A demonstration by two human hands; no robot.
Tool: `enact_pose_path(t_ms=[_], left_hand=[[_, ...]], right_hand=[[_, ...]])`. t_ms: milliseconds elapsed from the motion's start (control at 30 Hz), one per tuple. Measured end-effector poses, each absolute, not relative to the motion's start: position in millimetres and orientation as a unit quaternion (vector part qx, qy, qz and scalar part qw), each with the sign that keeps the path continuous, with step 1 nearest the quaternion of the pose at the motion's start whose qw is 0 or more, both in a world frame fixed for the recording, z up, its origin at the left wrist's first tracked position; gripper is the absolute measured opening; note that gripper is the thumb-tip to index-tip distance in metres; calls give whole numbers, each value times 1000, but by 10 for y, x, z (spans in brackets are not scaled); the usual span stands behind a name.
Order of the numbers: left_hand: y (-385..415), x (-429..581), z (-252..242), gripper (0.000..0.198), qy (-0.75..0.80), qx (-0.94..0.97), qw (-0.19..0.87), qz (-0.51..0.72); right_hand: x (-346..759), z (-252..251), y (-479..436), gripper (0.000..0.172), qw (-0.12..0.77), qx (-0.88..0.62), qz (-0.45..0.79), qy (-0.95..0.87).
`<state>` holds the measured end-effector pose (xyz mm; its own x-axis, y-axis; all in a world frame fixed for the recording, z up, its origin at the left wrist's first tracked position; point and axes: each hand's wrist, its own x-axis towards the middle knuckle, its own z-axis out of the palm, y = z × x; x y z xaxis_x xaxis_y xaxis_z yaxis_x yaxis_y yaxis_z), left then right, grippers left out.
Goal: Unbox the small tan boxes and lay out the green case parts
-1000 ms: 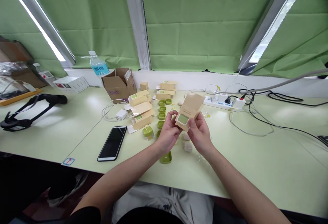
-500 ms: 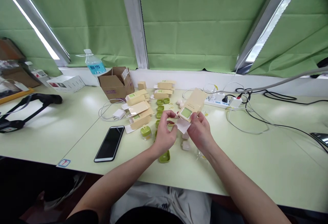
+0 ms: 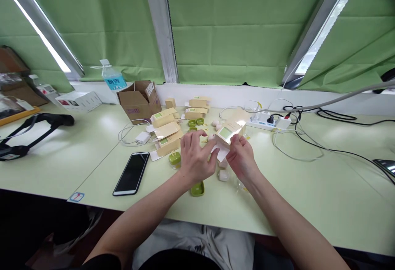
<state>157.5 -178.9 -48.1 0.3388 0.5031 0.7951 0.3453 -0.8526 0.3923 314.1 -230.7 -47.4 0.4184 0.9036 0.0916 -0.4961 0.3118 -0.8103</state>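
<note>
A cream cardboard box (image 3: 236,122) with a green window is tilted above the table, a white flap hanging at its near end. My right hand (image 3: 243,154) grips the box's near right edge between thumb and fingers. At the flap's left side, my left hand (image 3: 197,157) has its fingers spread, thumb and index close to the flap. Below my left wrist lies a green square lid (image 3: 198,188). Left of that hand stands a small clear jar with a green lid (image 3: 175,158). Pale pink pieces (image 3: 223,175) lie under the box, and more green lids (image 3: 196,122) are behind.
Several cream boxes (image 3: 168,132) are piled left of my hands, more (image 3: 197,107) behind. A phone (image 3: 131,174) lies at left, near a white charger (image 3: 142,138). A brown carton (image 3: 138,99) and a bottle (image 3: 113,75) stand at the back. A power strip (image 3: 262,122) with cables is at right.
My left hand has turned and its fingers have spread, moving slightly left over the green lids. The box in my right hand has tilted a little and now catches the light.
</note>
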Motion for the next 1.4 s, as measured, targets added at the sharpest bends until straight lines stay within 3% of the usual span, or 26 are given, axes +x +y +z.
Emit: enact_pose_path(t_ms=[167, 300, 433, 567, 767, 900, 967, 1100, 1400], left_hand=[[-1829, 1642, -437, 24, 265, 812, 150, 498], [-1858, 1695, -470, 12, 279, 795, 196, 502], [-1847, 1709, -507, 24, 306, 786, 197, 501], [-1818, 1709, -500, 10, 313, 781, 235, 487], [-1741, 1723, -518, 24, 349, 714, 372, 479], [-1682, 1732, -543, 45, 337, 649, 495, 470], [-1660, 1726, -530, 42, 326, 644, 529, 445], [-1628, 1698, -480, 23, 322, 679, 504, 426], [-1516, 1595, -340, 32, 343, 683, 490, 419]], right_hand=[[3091, -479, -2323, 58, 756, -352, 466, -296], [3067, -486, -2335, 56, 744, -340, 483, -312], [3084, -484, -2337, 52, 747, -352, 469, -312], [3107, -481, -2333, 52, 740, -379, 467, -302], [3116, -468, -2329, 57, 729, -405, 471, -286], [3119, -460, -2326, 61, 728, -424, 465, -272], [3119, -462, -2322, 62, 727, -432, 462, -267], [3124, -471, -2325, 61, 722, -441, 458, -272], [3150, -467, -2351, 58, 694, -438, 479, -312]])
